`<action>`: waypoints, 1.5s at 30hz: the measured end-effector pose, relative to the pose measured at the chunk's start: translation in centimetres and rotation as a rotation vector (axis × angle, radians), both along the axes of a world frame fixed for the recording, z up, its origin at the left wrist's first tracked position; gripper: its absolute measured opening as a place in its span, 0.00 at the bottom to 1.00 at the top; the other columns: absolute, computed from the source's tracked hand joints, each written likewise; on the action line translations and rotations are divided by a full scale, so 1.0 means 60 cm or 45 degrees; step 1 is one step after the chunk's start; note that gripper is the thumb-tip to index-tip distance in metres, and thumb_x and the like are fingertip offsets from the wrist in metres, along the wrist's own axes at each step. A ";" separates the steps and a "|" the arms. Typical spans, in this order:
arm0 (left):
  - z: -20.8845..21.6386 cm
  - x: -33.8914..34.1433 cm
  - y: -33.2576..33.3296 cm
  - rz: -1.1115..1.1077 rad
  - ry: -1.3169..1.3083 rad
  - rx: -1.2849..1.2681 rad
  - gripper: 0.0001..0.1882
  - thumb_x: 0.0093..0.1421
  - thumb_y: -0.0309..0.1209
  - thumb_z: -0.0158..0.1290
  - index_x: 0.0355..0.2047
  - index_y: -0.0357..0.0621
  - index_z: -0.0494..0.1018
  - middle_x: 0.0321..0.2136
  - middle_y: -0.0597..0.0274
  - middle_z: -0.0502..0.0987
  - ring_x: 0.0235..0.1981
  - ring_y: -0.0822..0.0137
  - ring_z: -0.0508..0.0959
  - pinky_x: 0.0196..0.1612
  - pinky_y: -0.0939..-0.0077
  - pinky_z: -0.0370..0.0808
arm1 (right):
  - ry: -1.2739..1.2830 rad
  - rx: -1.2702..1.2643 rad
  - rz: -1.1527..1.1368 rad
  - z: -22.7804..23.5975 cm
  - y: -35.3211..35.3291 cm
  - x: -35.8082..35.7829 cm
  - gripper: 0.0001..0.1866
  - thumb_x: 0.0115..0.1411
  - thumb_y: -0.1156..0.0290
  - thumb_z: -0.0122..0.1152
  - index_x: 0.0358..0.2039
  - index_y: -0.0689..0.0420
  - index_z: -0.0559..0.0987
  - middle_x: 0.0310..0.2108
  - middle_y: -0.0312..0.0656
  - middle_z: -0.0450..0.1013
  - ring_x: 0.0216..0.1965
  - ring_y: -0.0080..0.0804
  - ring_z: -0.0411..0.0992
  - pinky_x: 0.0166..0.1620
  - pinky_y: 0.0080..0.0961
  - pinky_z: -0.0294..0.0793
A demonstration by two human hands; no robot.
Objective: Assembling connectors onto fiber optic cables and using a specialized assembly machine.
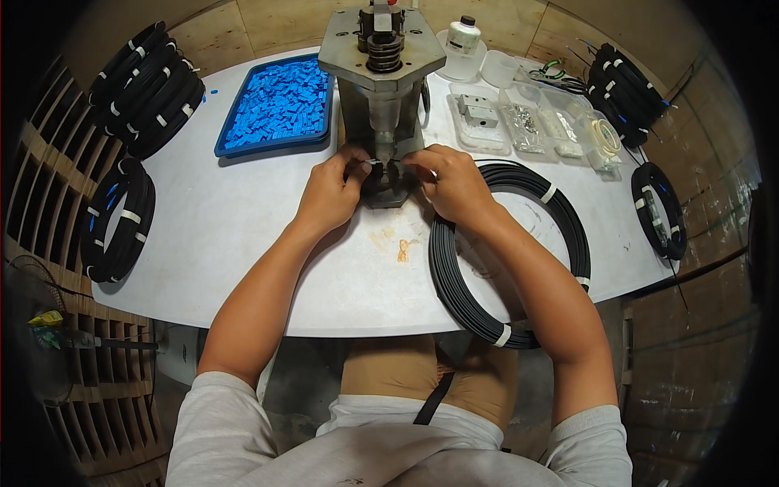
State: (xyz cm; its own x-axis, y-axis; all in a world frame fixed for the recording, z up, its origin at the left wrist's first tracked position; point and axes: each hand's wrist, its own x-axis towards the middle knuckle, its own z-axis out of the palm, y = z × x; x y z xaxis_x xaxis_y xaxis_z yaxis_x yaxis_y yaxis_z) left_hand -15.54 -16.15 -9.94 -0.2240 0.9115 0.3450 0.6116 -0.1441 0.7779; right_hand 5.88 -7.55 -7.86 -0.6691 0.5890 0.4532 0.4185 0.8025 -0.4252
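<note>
A metal bench press point(382, 97) with a coil spring on top stands at the table's far middle. Both my hands are at its dark base, one on each side of the steel ram. My left hand point(331, 188) pinches a small thing at the left of the ram; a pale tip shows at the fingertips, too small to name. From the other side my right hand point(456, 185) is closed, its fingers bent toward the same spot; what they hold is hidden. A coil of black cable point(578, 235), bound with white tape, lies under my right forearm.
A dark blue tray point(221, 149) of small blue pieces lies left of the press. Black cable coils point(146, 93) are stacked at the far left, with more coils point(621, 93) at the far right. Clear boxes point(487, 146), a bottle point(464, 36) and a tape roll point(607, 136) sit back right.
</note>
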 end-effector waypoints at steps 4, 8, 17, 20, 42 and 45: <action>-0.002 0.001 0.000 0.009 0.022 0.058 0.10 0.66 0.29 0.54 0.44 0.37 0.78 0.31 0.45 0.82 0.32 0.53 0.83 0.39 0.65 0.77 | 0.016 0.019 0.010 -0.003 0.002 0.000 0.23 0.47 0.86 0.60 0.45 0.53 0.85 0.31 0.44 0.77 0.33 0.44 0.78 0.41 0.37 0.78; -0.001 0.001 0.000 0.004 0.014 0.048 0.11 0.66 0.30 0.54 0.44 0.38 0.78 0.31 0.44 0.82 0.32 0.52 0.83 0.40 0.64 0.77 | 0.031 0.015 0.016 -0.005 0.003 0.000 0.23 0.48 0.86 0.60 0.45 0.53 0.85 0.31 0.44 0.77 0.33 0.44 0.78 0.40 0.36 0.78; -0.002 -0.001 -0.001 -0.001 0.017 0.057 0.11 0.66 0.30 0.54 0.44 0.38 0.77 0.31 0.44 0.82 0.32 0.52 0.82 0.40 0.64 0.77 | 0.020 -0.002 0.010 -0.003 0.002 -0.001 0.23 0.47 0.86 0.60 0.45 0.54 0.85 0.31 0.44 0.78 0.32 0.43 0.78 0.39 0.35 0.78; -0.002 0.001 0.001 -0.003 0.003 0.033 0.11 0.66 0.30 0.54 0.45 0.38 0.77 0.32 0.45 0.82 0.33 0.53 0.83 0.40 0.64 0.77 | 0.017 -0.010 0.011 -0.002 0.002 0.001 0.23 0.48 0.86 0.61 0.45 0.54 0.85 0.32 0.44 0.78 0.32 0.43 0.78 0.39 0.35 0.78; -0.005 -0.002 0.000 -0.033 -0.040 0.041 0.14 0.64 0.29 0.56 0.49 0.36 0.75 0.36 0.49 0.84 0.37 0.54 0.85 0.44 0.65 0.79 | 0.101 0.064 0.011 -0.003 0.000 -0.006 0.13 0.55 0.78 0.63 0.43 0.56 0.83 0.35 0.48 0.78 0.40 0.50 0.76 0.46 0.41 0.77; -0.004 -0.002 -0.001 -0.029 -0.008 0.067 0.15 0.63 0.28 0.57 0.49 0.37 0.75 0.35 0.49 0.84 0.37 0.54 0.85 0.44 0.65 0.79 | 0.106 0.113 0.013 -0.003 0.000 -0.005 0.12 0.57 0.77 0.63 0.43 0.57 0.83 0.35 0.49 0.78 0.42 0.51 0.76 0.48 0.42 0.76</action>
State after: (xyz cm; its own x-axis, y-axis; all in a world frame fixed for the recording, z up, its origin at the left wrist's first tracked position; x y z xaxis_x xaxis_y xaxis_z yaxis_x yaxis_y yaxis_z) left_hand -15.65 -16.18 -10.20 -0.2057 0.8969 0.3915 0.6029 -0.1989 0.7726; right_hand 5.58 -7.55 -8.01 -0.6324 0.5375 0.5579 0.3764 0.8426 -0.3851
